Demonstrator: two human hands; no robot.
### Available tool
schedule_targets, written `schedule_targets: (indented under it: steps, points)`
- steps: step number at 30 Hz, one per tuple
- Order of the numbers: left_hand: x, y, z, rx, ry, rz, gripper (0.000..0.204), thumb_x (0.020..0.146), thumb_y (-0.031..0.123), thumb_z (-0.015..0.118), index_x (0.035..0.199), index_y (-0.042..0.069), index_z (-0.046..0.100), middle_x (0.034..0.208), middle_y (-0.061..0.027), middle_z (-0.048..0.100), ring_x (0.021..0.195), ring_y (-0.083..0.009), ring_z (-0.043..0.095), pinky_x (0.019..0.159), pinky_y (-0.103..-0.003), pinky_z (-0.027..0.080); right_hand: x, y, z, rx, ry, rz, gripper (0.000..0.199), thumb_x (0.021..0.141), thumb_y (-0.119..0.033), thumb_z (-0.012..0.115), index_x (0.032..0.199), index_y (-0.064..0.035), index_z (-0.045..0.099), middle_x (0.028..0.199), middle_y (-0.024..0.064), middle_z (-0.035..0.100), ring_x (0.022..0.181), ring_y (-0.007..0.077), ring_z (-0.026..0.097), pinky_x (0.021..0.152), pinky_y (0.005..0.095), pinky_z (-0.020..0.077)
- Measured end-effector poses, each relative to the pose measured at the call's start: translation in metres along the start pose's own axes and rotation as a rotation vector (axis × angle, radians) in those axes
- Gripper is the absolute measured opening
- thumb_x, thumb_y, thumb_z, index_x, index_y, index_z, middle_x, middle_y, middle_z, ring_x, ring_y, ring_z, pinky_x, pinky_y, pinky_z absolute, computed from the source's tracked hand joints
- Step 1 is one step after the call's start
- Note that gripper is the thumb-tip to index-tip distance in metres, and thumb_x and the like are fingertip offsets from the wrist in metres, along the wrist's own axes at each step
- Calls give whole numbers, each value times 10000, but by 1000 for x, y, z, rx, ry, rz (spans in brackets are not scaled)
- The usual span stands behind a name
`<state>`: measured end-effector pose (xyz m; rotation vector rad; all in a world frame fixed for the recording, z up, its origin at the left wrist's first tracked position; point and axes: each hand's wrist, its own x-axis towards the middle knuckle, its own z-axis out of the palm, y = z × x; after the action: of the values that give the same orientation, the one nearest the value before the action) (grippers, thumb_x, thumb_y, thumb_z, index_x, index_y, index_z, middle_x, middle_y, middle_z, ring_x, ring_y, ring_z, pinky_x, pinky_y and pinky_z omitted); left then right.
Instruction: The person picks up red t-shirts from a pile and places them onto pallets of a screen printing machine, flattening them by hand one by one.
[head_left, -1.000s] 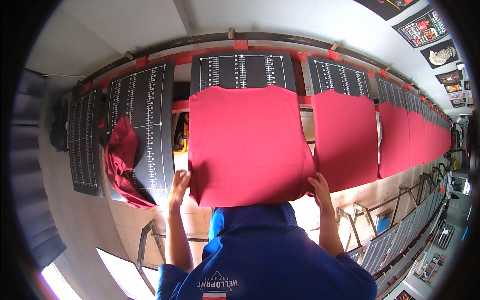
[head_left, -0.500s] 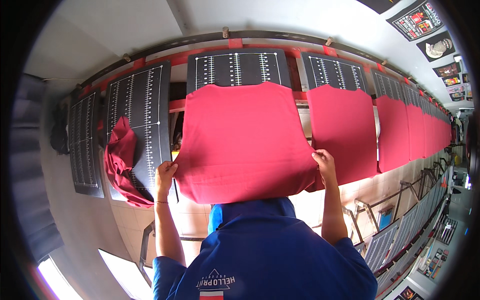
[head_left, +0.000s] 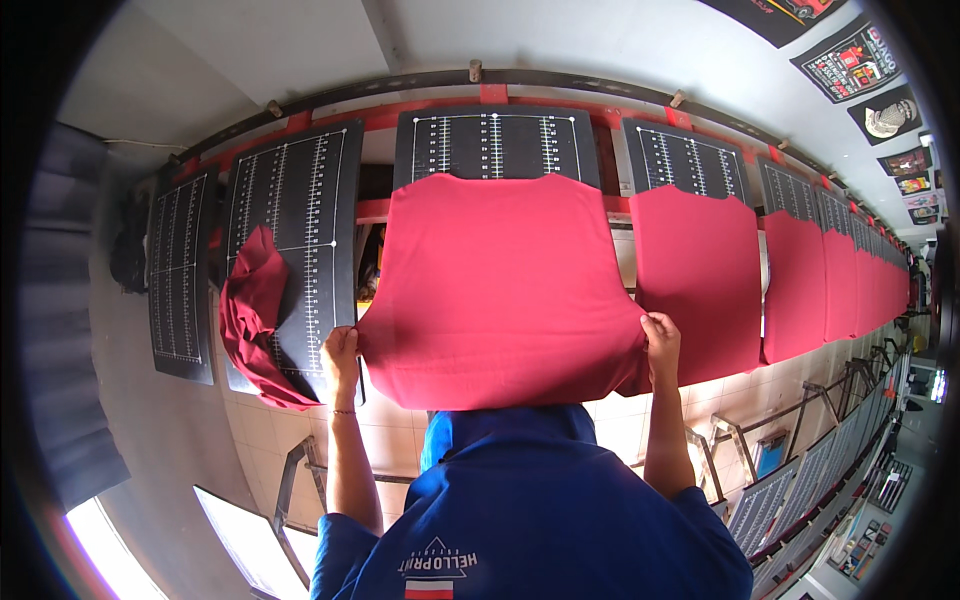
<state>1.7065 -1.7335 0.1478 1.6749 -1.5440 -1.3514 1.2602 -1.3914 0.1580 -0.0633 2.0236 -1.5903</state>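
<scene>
A red fabric panel (head_left: 500,290) is spread over a black board (head_left: 495,145) marked with white ruler lines. My left hand (head_left: 341,352) pinches the panel's left edge, low down near the front. On the opposite side my right hand (head_left: 661,342) grips the right edge at about the same height. The cloth lies mostly smooth, with faint creases along its lower part, and its front edge hangs over the board's near end. The board's upper part with its scales shows beyond the cloth; the rest is covered.
A crumpled red cloth (head_left: 255,315) lies on the marked board (head_left: 310,230) to the left. Rightward, several boards carry flat red panels, the nearest panel (head_left: 697,285) beside my right hand. A dark rail (head_left: 560,77) runs behind. Metal frames (head_left: 735,445) stand at lower right.
The view has shifted slightly, moving the boards rightward in the picture. Both hands still hold the panel's side edges, and the cloth lies almost the same.
</scene>
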Motion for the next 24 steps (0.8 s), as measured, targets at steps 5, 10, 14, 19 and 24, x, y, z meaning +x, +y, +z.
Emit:
schedule_targets:
  steps: [5,10,14,19,24]
  points:
    - [-9,-28,20,78,-76,39,210,1019,247,590,1048,39,578,752,30,498,670,-58,410,587,-246,370,-2,25,4,-129,-27,-183,157,992,-128,632,1046,19,619,900,49,660,840,103,605,783,254,474]
    - [-48,-49,8,213,-241,46,329,978,322,649,1068,6,664,766,-24,618,685,-106,502,627,-307,427,-31,45,0,-407,-3,24,298,973,-218,663,1089,52,613,892,43,632,806,94,564,729,277,460]
    - [-74,-50,2,146,-109,-3,248,976,244,631,951,5,692,765,-34,657,714,-88,516,647,-312,434,-55,66,-21,-315,-48,109,247,984,-189,651,1053,48,651,846,42,657,774,88,571,710,266,460]
    - [-80,-73,10,-11,-10,7,284,995,236,616,798,37,571,683,30,475,682,-74,395,600,-304,366,-60,65,-23,-204,23,32,227,987,-173,651,1012,51,675,823,46,683,774,92,594,718,268,471]
    - [-79,-95,8,16,13,-6,322,997,249,626,760,59,515,685,44,415,683,-69,360,583,-298,334,-61,61,-21,-200,45,60,233,980,-178,662,1004,54,676,824,41,686,770,85,597,701,262,469]
